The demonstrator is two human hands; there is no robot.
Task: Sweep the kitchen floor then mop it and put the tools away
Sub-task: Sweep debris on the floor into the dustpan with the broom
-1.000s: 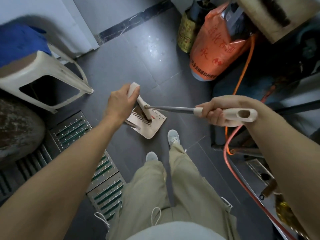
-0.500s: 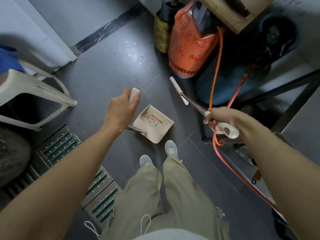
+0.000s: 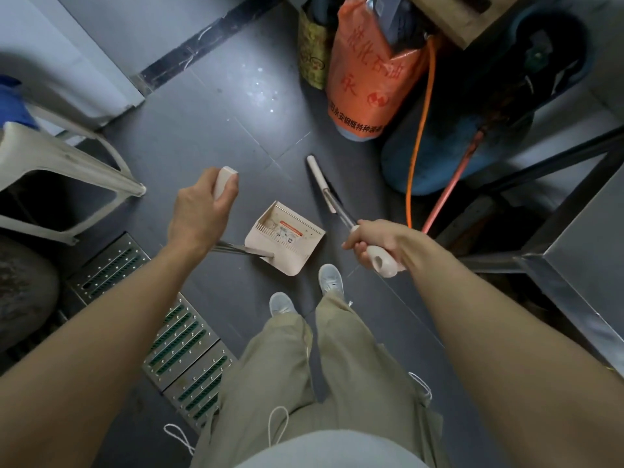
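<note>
On dark floor tiles (image 3: 209, 130), left hand (image 3: 199, 211) grips the cream dustpan (image 3: 287, 238) handle, right hand (image 3: 378, 241) the broom (image 3: 324, 184).

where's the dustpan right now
In the head view the dustpan sits near the middle of the dark floor, just ahead of the person's shoes, between the left hand gripping its handle and the right hand holding the broom.

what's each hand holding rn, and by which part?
Left hand: dustpan by its handle's top grip. Right hand: broom by its handle's end grip.
</note>
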